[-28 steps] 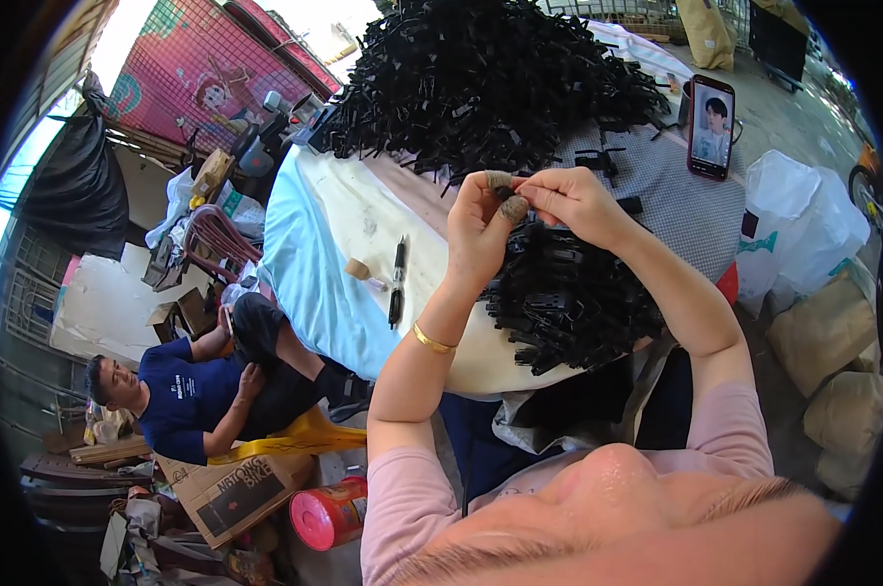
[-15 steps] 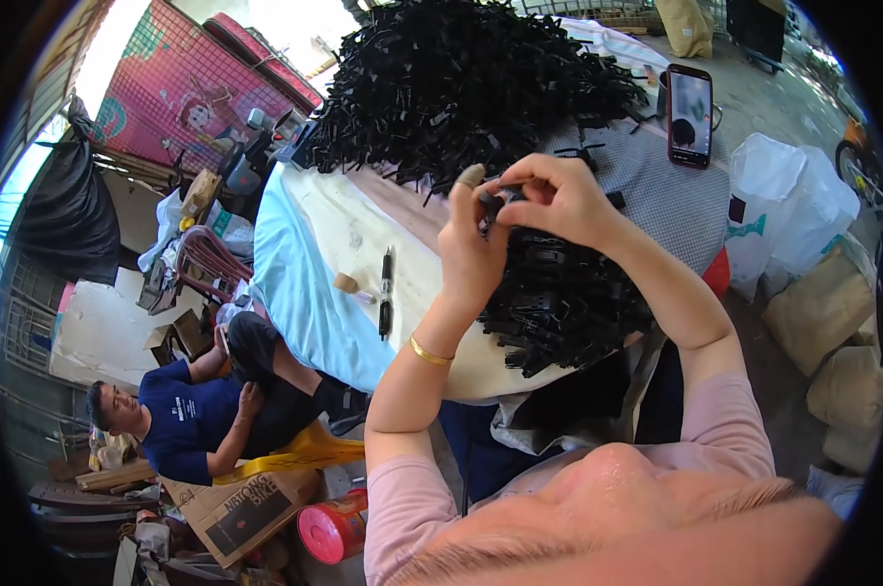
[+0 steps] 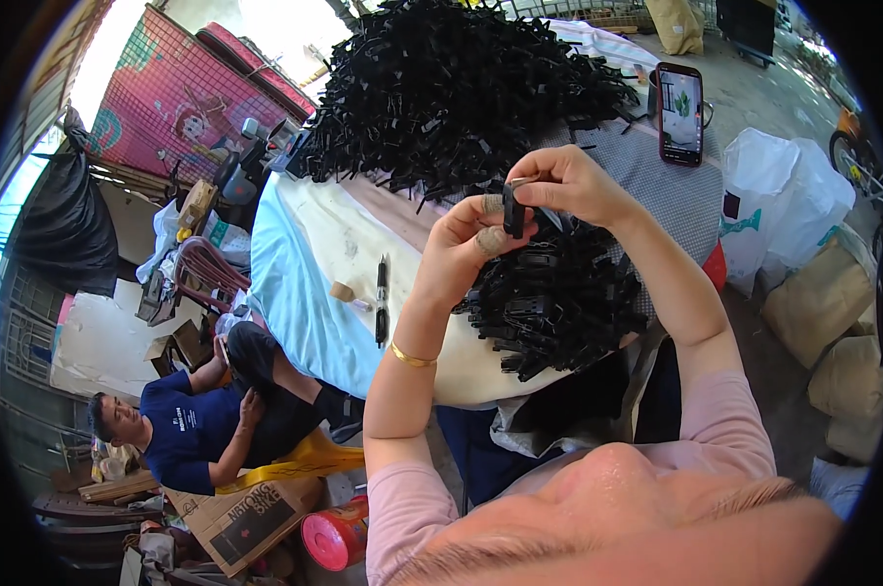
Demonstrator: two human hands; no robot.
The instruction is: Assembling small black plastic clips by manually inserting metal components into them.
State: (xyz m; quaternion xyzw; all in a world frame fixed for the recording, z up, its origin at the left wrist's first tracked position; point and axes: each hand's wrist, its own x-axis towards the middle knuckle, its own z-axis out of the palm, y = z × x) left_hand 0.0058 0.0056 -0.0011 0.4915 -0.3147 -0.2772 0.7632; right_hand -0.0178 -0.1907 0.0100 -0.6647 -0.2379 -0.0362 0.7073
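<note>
Both hands meet above the table, between two heaps of small black pieces. My left hand (image 3: 466, 239), with tape wrapped around two of its fingers, pinches a small black strap-like piece (image 3: 513, 211) from the side. My right hand (image 3: 580, 188) grips the upper end of the same piece between thumb and fingers. The piece stands about upright; its exact kind is too small to make out. Beyond my hands rises a large heap of black pieces (image 3: 451, 88). Just below them, toward me, lies a smaller heap of similar pieces (image 3: 563, 303).
On the cloth-covered table (image 3: 314, 273) are a black pen (image 3: 382, 301) and a tan tape roll (image 3: 342, 291). A phone (image 3: 680, 114) stands upright at the right. White plastic bags (image 3: 783, 210) are beside the table. A seated person (image 3: 192, 415) is at the left, near a pink bucket (image 3: 334, 535).
My left hand has turned, its raised taped finger now bent toward the piece. My right hand has shifted slightly right, and the black piece is held more upright. The phone's picture differs.
</note>
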